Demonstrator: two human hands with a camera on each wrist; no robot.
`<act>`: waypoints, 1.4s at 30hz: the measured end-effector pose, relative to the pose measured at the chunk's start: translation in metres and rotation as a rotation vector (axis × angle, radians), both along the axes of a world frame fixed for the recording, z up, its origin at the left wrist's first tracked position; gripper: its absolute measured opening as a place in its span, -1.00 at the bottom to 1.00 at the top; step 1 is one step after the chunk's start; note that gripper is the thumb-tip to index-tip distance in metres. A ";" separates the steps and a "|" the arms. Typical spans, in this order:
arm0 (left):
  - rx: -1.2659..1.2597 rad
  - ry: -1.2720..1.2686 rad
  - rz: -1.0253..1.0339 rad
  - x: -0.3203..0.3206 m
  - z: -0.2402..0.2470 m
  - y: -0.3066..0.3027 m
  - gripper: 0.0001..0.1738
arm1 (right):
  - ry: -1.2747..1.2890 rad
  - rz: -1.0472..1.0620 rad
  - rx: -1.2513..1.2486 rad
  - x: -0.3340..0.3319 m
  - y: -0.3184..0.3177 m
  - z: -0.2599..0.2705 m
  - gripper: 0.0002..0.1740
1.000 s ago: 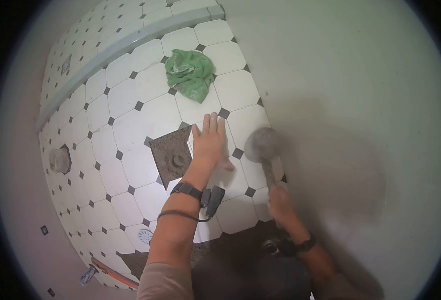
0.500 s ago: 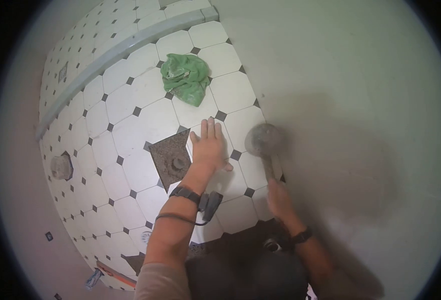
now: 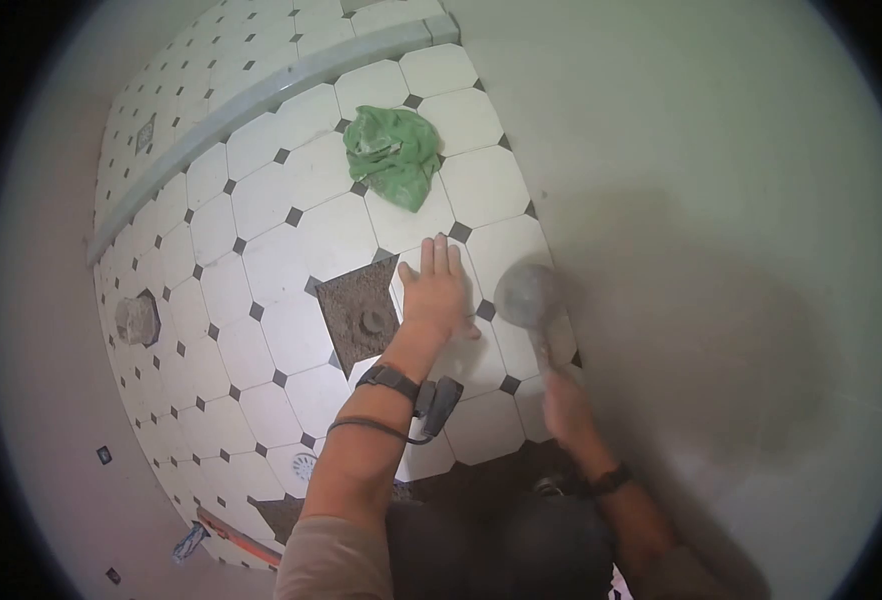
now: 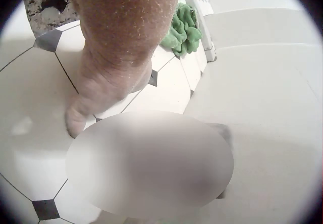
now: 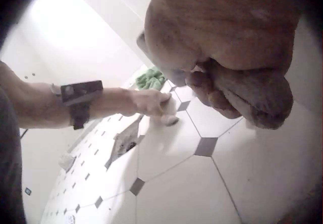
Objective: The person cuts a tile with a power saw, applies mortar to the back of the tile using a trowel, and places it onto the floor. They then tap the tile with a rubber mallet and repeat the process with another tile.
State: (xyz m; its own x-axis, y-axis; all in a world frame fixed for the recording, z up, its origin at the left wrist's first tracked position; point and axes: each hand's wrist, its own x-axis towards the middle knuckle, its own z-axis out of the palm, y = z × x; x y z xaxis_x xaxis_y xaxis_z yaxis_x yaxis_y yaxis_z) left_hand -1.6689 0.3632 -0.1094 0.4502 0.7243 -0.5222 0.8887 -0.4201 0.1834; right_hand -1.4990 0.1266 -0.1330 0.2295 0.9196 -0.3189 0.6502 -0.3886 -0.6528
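Observation:
My left hand (image 3: 436,300) lies flat on a white floor tile (image 3: 473,365), fingers straight and thumb spread to the side. Along its left side is a square opening (image 3: 346,305) in the tiling, with rough grey mortar and a round hole inside. My right hand (image 3: 568,412) grips the handle of a mallet with a rounded grey head (image 3: 526,293). That head is over the tiles beside the wall, right of the left hand. The right wrist view shows curled fingers (image 5: 224,100), with the handle mostly hidden. A blurred oval covers much of the left wrist view.
A crumpled green cloth (image 3: 396,155) lies on the tiles beyond the left hand. The plain wall (image 3: 701,200) rises close on the right. A raised grey sill (image 3: 291,75) crosses the floor farther off. At the left are a lump in a cutout (image 3: 136,320) and a round drain cover (image 3: 304,467).
The head view has shifted slightly, moving the floor and cloth across the picture. My left hand stays flat on the tile. The mallet stays near the wall in the right hand, with little visible movement.

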 end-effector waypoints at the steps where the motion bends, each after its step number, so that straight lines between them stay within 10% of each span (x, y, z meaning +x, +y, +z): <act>1: -0.017 0.000 -0.010 0.000 0.001 -0.001 0.54 | -0.059 0.047 0.029 0.003 -0.002 -0.012 -0.77; 4: 0.007 0.003 -0.006 -0.003 -0.001 0.004 0.54 | 0.297 -0.265 -0.280 -0.009 0.028 0.057 -0.69; 7: -0.002 0.017 -0.002 -0.002 -0.004 0.000 0.53 | 0.005 -0.048 0.009 -0.008 0.005 0.021 -0.58; 13: 0.010 0.031 -0.003 0.000 -0.003 0.001 0.52 | 0.225 -0.189 -0.235 -0.008 0.014 0.049 -0.54; 19: 0.024 0.029 -0.001 -0.003 0.001 0.005 0.51 | -0.038 0.142 -0.192 0.004 0.026 0.014 -0.40; 22: 0.061 -0.008 -0.005 -0.006 -0.004 -0.002 0.49 | -0.032 -0.128 -0.150 -0.015 0.032 0.027 -0.39; 31: 0.033 -0.041 -0.003 -0.027 -0.004 -0.110 0.36 | 0.204 -0.184 -0.238 -0.012 0.043 0.049 -0.37; 34: 0.036 -0.108 0.047 -0.035 -0.015 -0.112 0.36 | -0.023 0.031 0.077 -0.014 0.008 0.011 -0.40; 40: -0.046 -0.076 0.059 -0.031 -0.006 -0.109 0.35 | 0.275 -0.294 -0.356 -0.020 0.018 0.040 -0.41; 42: -0.032 -0.090 0.058 -0.034 -0.011 -0.109 0.35 | 0.079 -0.052 -0.119 -0.011 -0.003 0.008 -0.41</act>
State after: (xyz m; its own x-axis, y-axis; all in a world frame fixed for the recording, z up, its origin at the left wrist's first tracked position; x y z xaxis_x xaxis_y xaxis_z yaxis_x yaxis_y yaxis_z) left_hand -1.7024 0.2543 -0.1208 0.4541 0.7341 -0.5049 0.8907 -0.3614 0.2757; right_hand -1.5098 0.1239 -0.1254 0.2457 0.8618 -0.4438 0.5754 -0.4981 -0.6487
